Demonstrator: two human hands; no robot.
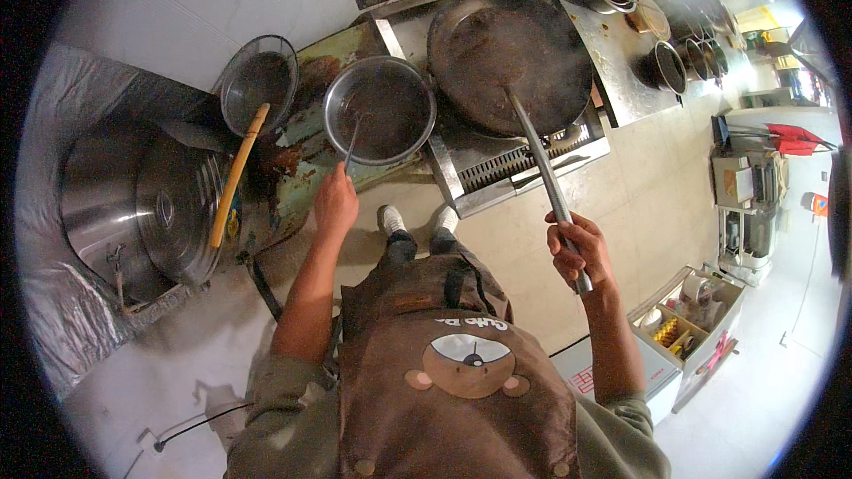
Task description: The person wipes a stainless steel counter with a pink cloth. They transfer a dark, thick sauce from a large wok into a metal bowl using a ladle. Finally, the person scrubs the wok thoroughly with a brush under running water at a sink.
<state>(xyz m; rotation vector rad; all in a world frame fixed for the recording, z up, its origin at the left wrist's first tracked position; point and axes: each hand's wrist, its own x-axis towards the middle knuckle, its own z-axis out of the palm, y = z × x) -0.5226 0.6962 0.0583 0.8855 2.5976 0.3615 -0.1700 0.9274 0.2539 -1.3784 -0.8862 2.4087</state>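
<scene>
My left hand [336, 203] grips the thin metal handle of a utensil [353, 143], whose far end reaches into a round steel basin [429, 121]. The basin holds something dark; the utensil's head cannot be made out. My right hand [580, 249] is closed around a long, ridged metal-handled tool [542, 159]. That tool's far end goes down into a large dark wok [479, 46] on the stove, and its head is hidden in the brown contents. Basin and wok sit side by side, the wok to the right.
A mesh strainer [259, 76] with a wooden handle [239, 176] lies left of the basin. Farther left stands a big steel vessel [160, 206]. Several metal pots [669, 66] line the counter [622, 80] at right. Below, an open bin [689, 309] holds packets near a white box [639, 366].
</scene>
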